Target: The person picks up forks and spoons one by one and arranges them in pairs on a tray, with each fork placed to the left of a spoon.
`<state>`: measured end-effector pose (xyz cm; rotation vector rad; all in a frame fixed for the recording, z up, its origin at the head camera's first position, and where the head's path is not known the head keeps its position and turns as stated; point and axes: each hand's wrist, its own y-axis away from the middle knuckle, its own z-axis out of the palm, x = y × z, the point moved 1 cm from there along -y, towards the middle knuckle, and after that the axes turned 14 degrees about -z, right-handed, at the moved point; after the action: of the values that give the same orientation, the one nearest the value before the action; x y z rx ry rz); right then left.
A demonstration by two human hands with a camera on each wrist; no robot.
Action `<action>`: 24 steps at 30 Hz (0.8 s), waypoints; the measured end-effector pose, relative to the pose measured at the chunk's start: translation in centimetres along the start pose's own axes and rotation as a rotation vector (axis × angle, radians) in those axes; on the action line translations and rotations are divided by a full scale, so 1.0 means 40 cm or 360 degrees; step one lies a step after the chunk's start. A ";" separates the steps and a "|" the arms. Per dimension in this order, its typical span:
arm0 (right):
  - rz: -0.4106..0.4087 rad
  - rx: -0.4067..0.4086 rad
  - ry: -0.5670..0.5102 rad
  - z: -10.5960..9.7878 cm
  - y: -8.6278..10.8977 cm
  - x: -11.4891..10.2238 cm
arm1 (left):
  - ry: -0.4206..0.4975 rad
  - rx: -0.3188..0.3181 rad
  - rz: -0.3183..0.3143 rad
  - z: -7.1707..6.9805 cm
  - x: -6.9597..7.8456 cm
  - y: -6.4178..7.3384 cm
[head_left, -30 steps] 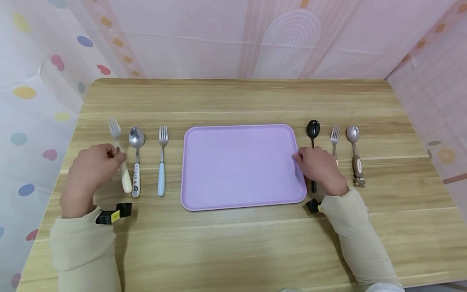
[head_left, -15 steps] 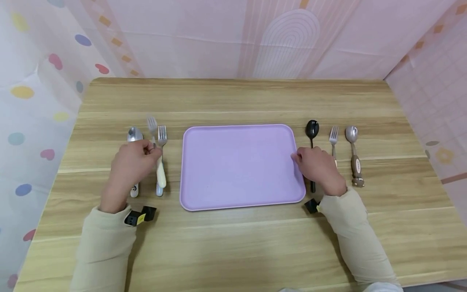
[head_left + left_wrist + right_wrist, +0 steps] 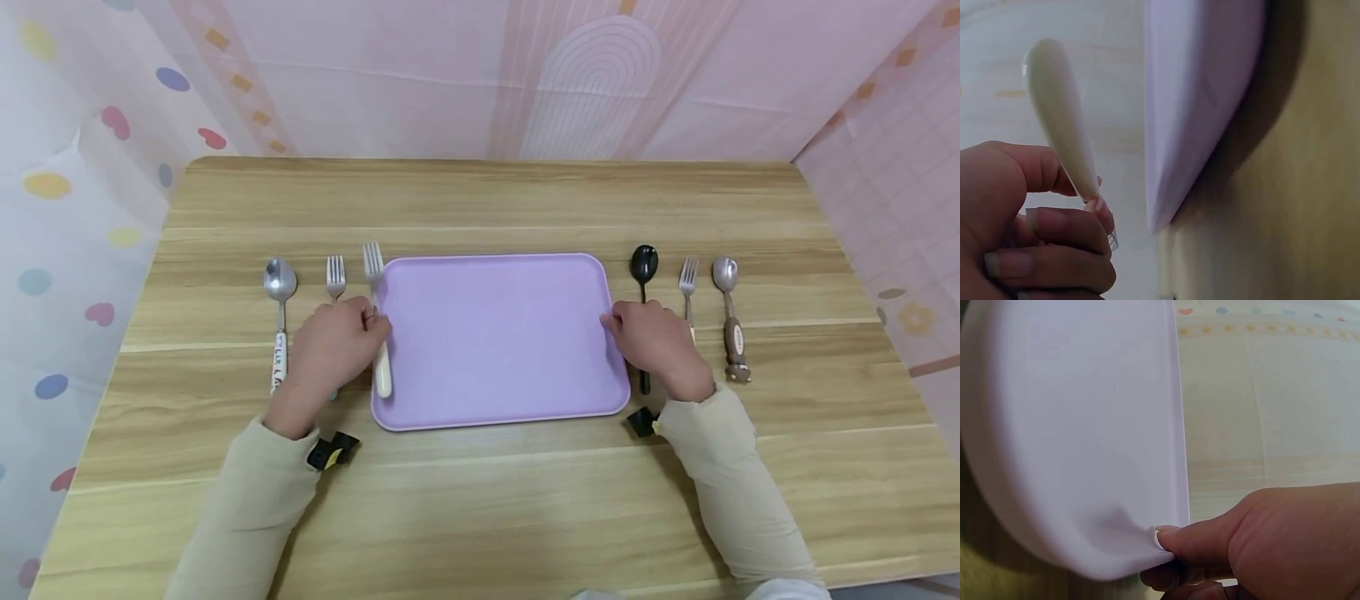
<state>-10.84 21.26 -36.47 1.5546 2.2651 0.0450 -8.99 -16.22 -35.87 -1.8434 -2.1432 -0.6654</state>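
Note:
My left hand (image 3: 337,346) pinches a fork with a cream handle (image 3: 383,372) between thumb and fingertips. It holds the fork over the left rim of a purple tray (image 3: 495,342), tines pointing away from me. In the left wrist view the cream handle (image 3: 1060,112) stands up beside the tray's edge (image 3: 1179,125). My right hand (image 3: 656,342) grips the tray's right rim, thumb on top and fingers beneath, as the right wrist view shows. Under the left hand lies a blue-handled fork (image 3: 336,275), mostly covered.
Left of the tray is a spoon with a patterned white handle (image 3: 280,358). On the right lie a black spoon (image 3: 643,265), a small fork (image 3: 687,279) partly behind the right hand, and a brown-handled spoon (image 3: 733,333). A patterned curtain hangs behind the wooden table (image 3: 480,517).
My left hand has carried the cream-handled fork rightward, past the spoon and the blue-handled fork, to the tray's left rim. The right hand stays on the tray.

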 end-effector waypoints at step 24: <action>0.0005 -0.0007 -0.0008 -0.002 0.000 0.001 | -0.0189 -0.0202 -0.0031 0.048 0.027 0.001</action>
<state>-10.86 21.32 -36.40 1.5542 2.2571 0.0465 -8.94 -14.34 -37.03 -1.9753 -2.2436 -0.7292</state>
